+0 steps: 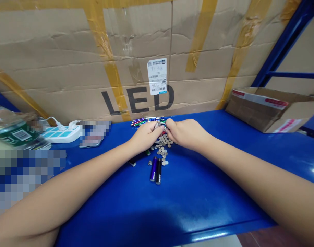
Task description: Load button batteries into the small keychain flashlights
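My left hand and my right hand are close together above the blue table, fingers closed and thumbs inward. Between the fingertips show small shiny silvery, green and red bits, too small to make out. Below my hands lies a scatter of small round silver discs, like coins or button cells. Nearer to me, a purple metal tube and a black metal tube lie side by side. Several slim coloured metal tubes lie in a heap just beyond my hands, partly hidden by them.
A large taped carton marked LED stands behind the table. At the right is an open cardboard box. To the left are a white power strip, a phone-like slab, partly blurred, and a plastic bottle.
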The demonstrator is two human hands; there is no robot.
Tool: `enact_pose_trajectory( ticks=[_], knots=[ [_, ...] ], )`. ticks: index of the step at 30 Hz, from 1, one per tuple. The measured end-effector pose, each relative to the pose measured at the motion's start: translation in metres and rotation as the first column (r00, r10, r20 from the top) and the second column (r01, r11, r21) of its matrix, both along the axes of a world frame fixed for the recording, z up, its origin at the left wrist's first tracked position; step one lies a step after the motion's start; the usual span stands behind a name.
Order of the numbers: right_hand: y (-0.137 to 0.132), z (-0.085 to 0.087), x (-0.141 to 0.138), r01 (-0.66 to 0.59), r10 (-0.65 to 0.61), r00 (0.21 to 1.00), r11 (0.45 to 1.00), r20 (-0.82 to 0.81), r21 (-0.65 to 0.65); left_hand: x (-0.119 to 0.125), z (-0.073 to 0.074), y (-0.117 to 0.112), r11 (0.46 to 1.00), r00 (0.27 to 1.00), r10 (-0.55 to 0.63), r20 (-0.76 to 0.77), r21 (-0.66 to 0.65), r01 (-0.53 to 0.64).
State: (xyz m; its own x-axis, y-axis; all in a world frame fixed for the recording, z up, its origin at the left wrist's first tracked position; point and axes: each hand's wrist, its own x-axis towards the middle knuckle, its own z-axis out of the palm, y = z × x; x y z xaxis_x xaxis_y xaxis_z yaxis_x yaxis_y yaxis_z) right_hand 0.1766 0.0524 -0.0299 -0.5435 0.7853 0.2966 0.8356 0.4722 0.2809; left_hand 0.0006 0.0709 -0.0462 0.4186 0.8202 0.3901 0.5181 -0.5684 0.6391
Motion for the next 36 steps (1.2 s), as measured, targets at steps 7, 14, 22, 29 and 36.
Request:
enact_pose_trajectory(
  ticks=[7, 14, 22, 29, 36],
  knots=[
    [0.003, 0.003, 0.002, 0.117, -0.129, 0.983, 0.989, -0.129, -0.093, -0.005, 0.003, 0.003, 0.988, 0.982, -0.019, -0.187, 0.144, 0.047],
    [0.004, 0.003, 0.001, 0.116, -0.146, 0.975, 0.977, -0.168, -0.177, -0.011, 0.004, 0.006, 0.948, 0.922, -0.085, -0.378, 0.254, 0.191],
    [0.0, -0.002, -0.007, 0.204, -0.219, 0.967, 0.971, -0.127, -0.125, -0.003, 0.005, 0.004, 0.93, 0.925, 0.095, -0.368, 0.365, 0.05],
    [0.002, -0.004, -0.012, 0.239, -0.289, 0.923, 0.948, -0.254, -0.212, -0.006, 0.015, 0.005, 0.9, 0.9, 0.116, -0.421, 0.428, 0.084],
    [0.003, -0.003, -0.011, 0.237, -0.307, 0.902, 0.94, -0.304, -0.245, -0.005, 0.016, 0.004, 0.902, 0.915, 0.077, -0.396, 0.419, 0.105]
  ],
)
